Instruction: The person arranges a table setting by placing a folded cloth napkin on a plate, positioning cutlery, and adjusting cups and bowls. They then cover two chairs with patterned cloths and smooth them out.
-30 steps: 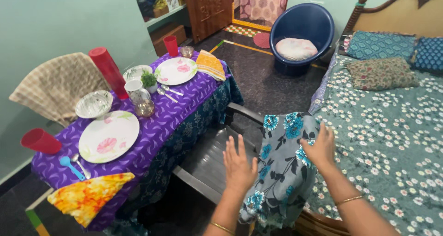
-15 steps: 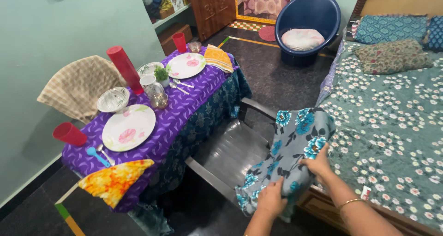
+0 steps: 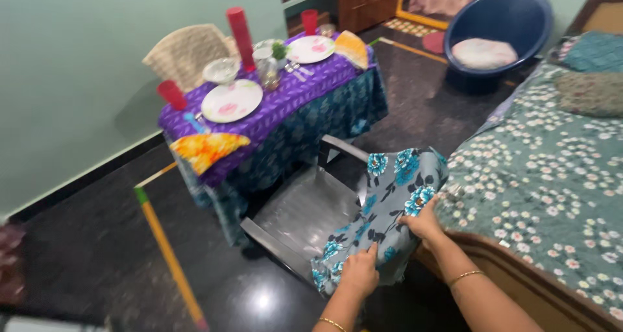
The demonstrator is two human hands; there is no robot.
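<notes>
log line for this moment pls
left hand: grips floral cloth | right hand: grips cloth | cloth: draped over chair back

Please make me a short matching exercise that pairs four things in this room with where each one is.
Things:
1. floral cloth
2. round blue chair
3. yellow-orange napkin
4. tall red cylinder

Places:
A. hanging over the near edge of the purple-covered table
B. draped over the back of the dark plastic chair, under the left hand and right hand
C. standing upright on the table among the plates
D. on the dark floor beyond the bed

Pairs: 1-B, 2-D, 3-A, 4-C
</notes>
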